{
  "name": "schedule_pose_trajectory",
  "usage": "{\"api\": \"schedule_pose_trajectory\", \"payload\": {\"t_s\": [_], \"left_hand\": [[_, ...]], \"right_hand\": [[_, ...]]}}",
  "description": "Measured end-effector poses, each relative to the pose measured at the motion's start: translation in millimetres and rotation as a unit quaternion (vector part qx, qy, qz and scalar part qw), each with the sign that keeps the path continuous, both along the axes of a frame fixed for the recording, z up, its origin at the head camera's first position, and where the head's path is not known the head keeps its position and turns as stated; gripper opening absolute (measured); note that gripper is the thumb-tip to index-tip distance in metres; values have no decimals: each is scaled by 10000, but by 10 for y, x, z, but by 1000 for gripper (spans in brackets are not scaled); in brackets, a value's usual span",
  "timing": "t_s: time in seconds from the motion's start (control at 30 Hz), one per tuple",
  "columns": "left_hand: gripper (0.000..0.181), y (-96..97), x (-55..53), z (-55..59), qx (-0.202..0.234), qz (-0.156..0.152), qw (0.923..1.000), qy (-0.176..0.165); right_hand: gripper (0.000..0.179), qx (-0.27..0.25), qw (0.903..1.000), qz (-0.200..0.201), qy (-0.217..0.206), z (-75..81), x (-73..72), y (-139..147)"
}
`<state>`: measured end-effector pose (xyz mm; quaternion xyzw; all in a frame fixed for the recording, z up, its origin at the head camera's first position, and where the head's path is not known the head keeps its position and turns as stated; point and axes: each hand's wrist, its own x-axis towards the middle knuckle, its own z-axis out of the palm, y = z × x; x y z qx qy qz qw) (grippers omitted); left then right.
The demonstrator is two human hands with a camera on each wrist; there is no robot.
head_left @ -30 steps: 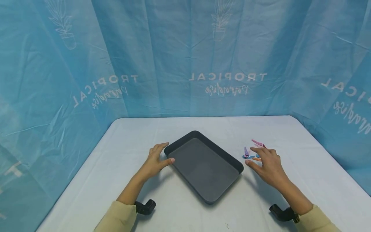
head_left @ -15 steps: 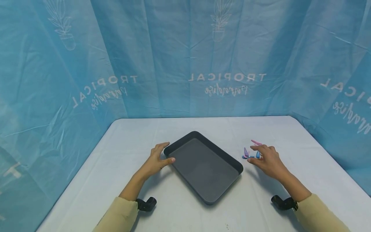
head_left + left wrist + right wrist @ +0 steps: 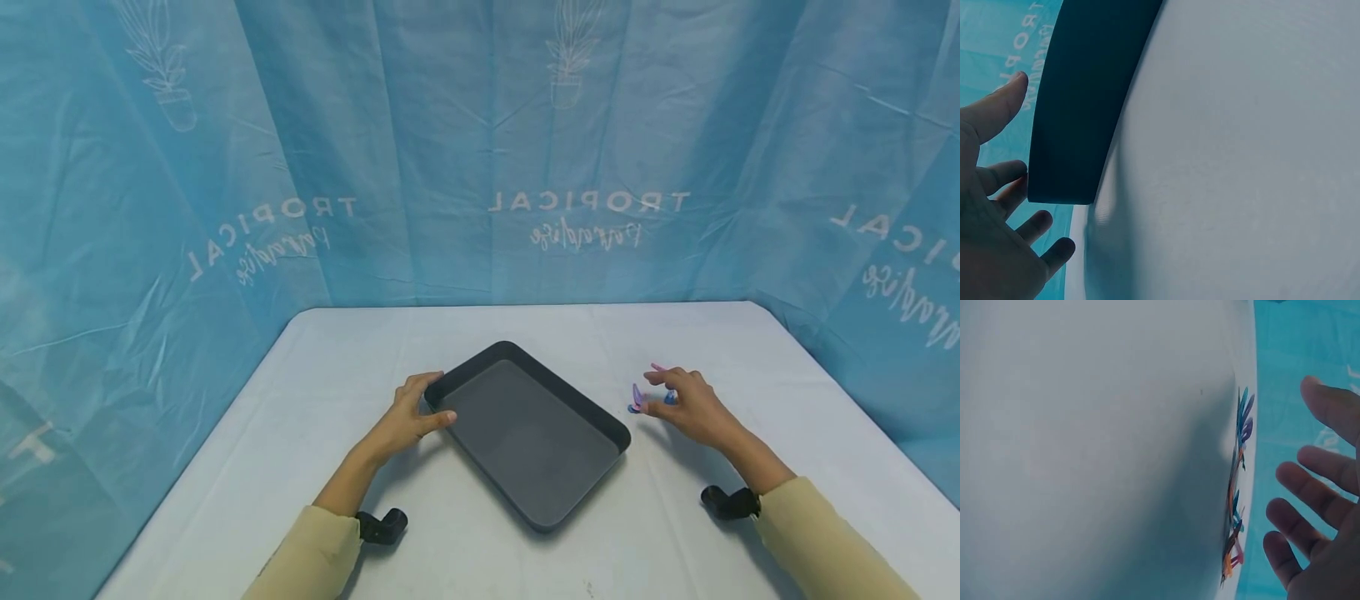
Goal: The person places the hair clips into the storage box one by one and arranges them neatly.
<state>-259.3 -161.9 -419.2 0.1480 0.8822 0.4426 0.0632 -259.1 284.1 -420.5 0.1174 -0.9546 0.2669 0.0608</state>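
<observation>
A dark grey rectangular tray (image 3: 528, 433) lies turned at an angle on the white-covered table. My left hand (image 3: 405, 422) is at its left corner, thumb stretched over the rim and fingertips right at the outer edge; the left wrist view shows the fingers loosely spread beside the tray wall (image 3: 1079, 112). To the tray's right lie several small coloured hair clips (image 3: 638, 393), partly hidden by my right hand (image 3: 693, 410). That hand is held just over them, thumb and fingers bent but apart. In the right wrist view a gap separates the fingers from the clips (image 3: 1247, 428).
A white cloth (image 3: 480, 558) covers the table. Blue printed curtains (image 3: 450, 150) hang behind it and along both sides. Black camera mounts (image 3: 382, 527) sit at both wrists.
My right hand has shifted slightly up and left over the hair clips, its thumb and fingers drawing a little closer. The left hand has edged slightly toward the tray, which has stayed in place.
</observation>
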Motion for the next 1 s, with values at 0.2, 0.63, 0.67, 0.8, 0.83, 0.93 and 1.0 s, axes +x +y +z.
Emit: {"api": "schedule_pose_trajectory", "payload": {"t_s": [0.2,0.63,0.67,0.8,0.83,0.93,1.0], "left_hand": [[77,8,-10,-20,35,26,10000,-47],[78,34,6,-43,251,-21,9995,-213],[78,35,5,-44,265,-19,9994,-224],[76,34,-4,-61,320,-17,9992,-243],[76,34,-3,-66,327,-13,9992,-248],[77,36,6,-73,332,-7,9991,-261],[77,42,22,-72,331,-2,9991,-271]], "right_hand": [[58,61,9995,200,-227,-29,-91,55],[50,153,9974,324,-623,-53,-241,90],[50,177,9971,316,-669,-50,-250,87],[51,214,9958,302,-837,-49,-295,81],[51,226,9955,296,-868,-50,-306,79],[51,257,9947,276,-953,-63,-336,78],[52,304,9945,266,-970,-73,-351,78]]}}
